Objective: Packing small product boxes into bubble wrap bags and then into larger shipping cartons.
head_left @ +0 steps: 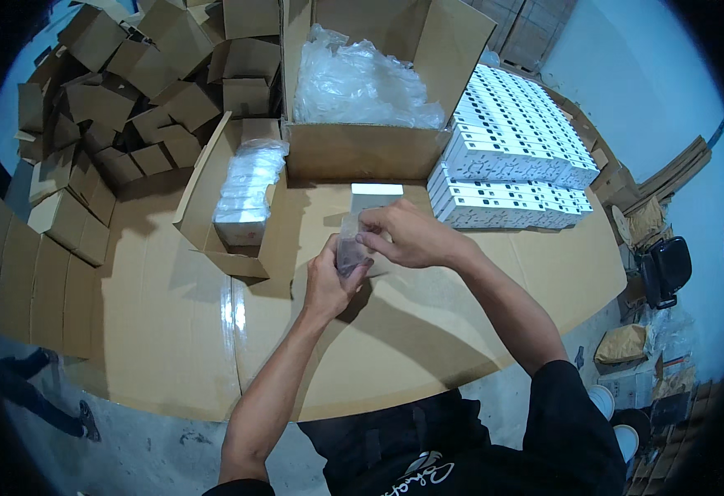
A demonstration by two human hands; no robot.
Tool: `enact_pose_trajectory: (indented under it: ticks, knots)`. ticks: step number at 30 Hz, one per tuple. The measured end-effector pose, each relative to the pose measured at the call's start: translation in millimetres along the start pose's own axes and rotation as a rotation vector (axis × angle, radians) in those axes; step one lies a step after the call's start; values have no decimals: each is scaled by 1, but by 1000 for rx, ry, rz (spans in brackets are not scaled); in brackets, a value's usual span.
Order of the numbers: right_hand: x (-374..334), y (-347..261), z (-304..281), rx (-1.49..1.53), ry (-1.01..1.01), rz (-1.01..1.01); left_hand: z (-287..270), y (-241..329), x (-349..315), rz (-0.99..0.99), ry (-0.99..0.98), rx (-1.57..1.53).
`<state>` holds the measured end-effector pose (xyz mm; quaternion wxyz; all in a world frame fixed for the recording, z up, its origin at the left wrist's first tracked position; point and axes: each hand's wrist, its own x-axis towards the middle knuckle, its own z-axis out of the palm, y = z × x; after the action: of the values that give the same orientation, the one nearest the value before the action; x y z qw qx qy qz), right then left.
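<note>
In front of me my left hand [329, 277] is closed around a small item in a clear plastic bag [349, 248]. What lies inside the bag looks dark and is hard to make out. My right hand [407, 233] has its fingers closed at the upper part of the same bag. Just beyond my hands a small white box [377, 190] rests on the cardboard-covered table [163, 331]. To the left, an open narrow carton [250, 266] holds a row of small boxes in clear plastic [250, 190].
Behind my hands stands a large open carton [362, 153] full of clear plastic bags [362, 83]. Stacked white boxes [519, 140] fill the table's right rear. Many open brown cartons [147, 107] pile up at the far left. A person's leg [35, 397] shows beyond the table's left.
</note>
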<state>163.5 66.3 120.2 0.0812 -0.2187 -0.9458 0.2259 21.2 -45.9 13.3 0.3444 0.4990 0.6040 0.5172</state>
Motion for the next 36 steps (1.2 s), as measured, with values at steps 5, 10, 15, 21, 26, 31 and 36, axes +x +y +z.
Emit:
enact_pose_trajectory:
  ticks: [5, 10, 15, 21, 26, 31, 36]
  knots:
    - [4, 8, -3, 130, -137, 68, 6, -3, 0, 10, -12, -18]
    - [6, 17, 1, 218, 111, -164, 2, -25, 1, 110, -15, -13]
    - [-5, 37, -10, 697, 391, 114, 3, -14, 6, 73, -14, -41]
    - [-10, 96, 46, 629, 702, 168, 0, -24, 9, 60, -57, -68]
    - [-12, 97, 72, 657, 666, 112, -3, -20, 14, 29, -98, -108]
    - [-9, 101, 77, 790, 668, 125, -6, -25, 23, 0, -141, -269]
    - [-9, 99, 76, 753, 669, 173, -11, -23, 28, -21, -174, -229]
